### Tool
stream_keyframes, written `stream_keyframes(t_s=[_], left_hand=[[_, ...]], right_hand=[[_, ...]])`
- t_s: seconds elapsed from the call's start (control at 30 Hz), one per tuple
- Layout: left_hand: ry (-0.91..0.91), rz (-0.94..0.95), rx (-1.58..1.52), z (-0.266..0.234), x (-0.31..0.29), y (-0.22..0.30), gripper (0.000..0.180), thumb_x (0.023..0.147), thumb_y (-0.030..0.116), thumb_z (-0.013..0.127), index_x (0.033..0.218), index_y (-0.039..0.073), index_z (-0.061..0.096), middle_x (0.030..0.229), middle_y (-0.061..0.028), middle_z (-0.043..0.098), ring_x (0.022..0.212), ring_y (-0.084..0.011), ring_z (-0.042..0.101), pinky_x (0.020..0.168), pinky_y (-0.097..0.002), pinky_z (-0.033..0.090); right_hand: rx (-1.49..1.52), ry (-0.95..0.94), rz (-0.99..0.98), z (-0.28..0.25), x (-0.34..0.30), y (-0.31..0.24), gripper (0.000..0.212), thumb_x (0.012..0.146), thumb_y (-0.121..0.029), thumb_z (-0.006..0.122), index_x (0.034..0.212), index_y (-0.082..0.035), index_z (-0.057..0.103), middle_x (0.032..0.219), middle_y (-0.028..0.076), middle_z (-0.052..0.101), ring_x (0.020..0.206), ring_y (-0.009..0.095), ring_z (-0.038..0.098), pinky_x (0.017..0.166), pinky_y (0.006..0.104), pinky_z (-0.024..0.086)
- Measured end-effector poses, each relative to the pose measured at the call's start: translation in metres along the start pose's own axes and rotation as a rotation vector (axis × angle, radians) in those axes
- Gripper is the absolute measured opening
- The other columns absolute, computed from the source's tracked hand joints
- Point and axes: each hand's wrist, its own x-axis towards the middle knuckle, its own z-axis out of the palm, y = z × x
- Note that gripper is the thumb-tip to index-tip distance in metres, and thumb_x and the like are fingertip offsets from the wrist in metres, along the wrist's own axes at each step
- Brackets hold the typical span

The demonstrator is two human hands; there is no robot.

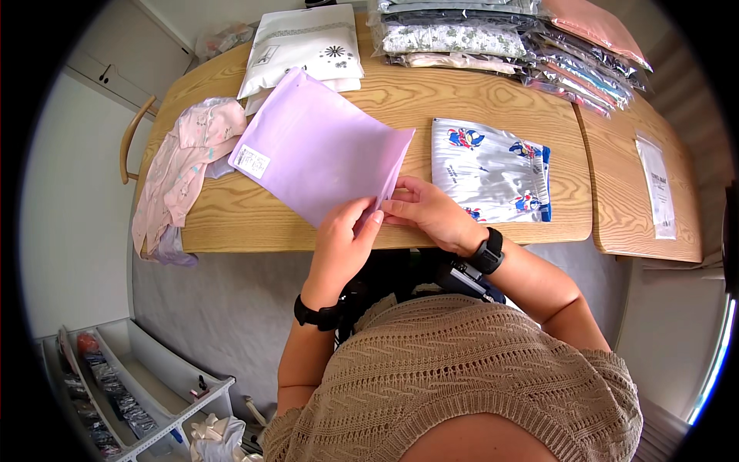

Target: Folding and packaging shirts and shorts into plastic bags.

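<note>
A lilac plastic mailing bag (pixel 319 146) with a white label is tilted above the table's front edge. My left hand (pixel 344 245) pinches the bag's near edge between thumb and fingers. At the same edge my right hand (pixel 431 212) closes its thumb and fingers on the bag's near right corner. Right of the bag lies a folded pair of white shorts (pixel 489 173) with blue trim and blue and red cartoon prints. On the left, pink printed clothing (pixel 188 165) is heaped over the table's edge, partly on lilac cloth. Whether anything is inside the bag, I cannot tell.
White printed packages (pixel 300 58) are stacked at the back. Several bagged folded garments (pixel 462 38) form piles at the back right. A clear packet (pixel 656 185) lies on the right-hand table. A grey divided bin (pixel 146 385) stands low left, near a wooden chair (pixel 137 142).
</note>
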Motion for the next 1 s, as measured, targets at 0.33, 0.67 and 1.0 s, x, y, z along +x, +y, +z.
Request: stream_keyframes(t_s=[0.33,0.67,1.0], left_hand=[[0.002,0.152,0.566,0.012,-0.007,0.013,0.032,0.075,0.002,0.059,0.107,0.000,0.059,0.092,-0.0157,0.060,0.081,-0.0326,0.059,0.069,-0.0428,0.049],[0.318,0.360,0.493,-0.012,0.002,0.038,0.044,0.069,-0.008,0.056,0.112,0.002,0.061,0.066,-0.0097,0.053,0.054,-0.0207,0.051,0.053,-0.0337,0.045],[0.349,0.588,0.470,-0.008,0.006,0.067,0.050,0.068,-0.009,0.054,0.117,0.001,0.058,0.062,-0.0079,0.046,0.053,-0.0225,0.049,0.050,-0.0362,0.044]], right_hand=[[-0.168,0.095,-0.037,0.004,0.006,0.003,0.032,0.087,-0.006,0.052,0.116,0.007,0.048,0.103,0.013,0.061,0.088,0.017,0.062,0.078,0.0269,0.052],[-1.300,0.312,-0.179,0.025,-0.014,-0.032,0.016,0.082,-0.012,0.060,0.088,0.002,0.058,0.068,0.010,0.061,0.071,0.026,0.063,0.056,0.0339,0.050],[-1.620,0.145,-1.154,0.037,-0.027,-0.046,0.015,0.069,-0.011,0.055,0.079,-0.001,0.062,0.084,0.010,0.063,0.088,0.024,0.059,0.084,0.0339,0.045]])
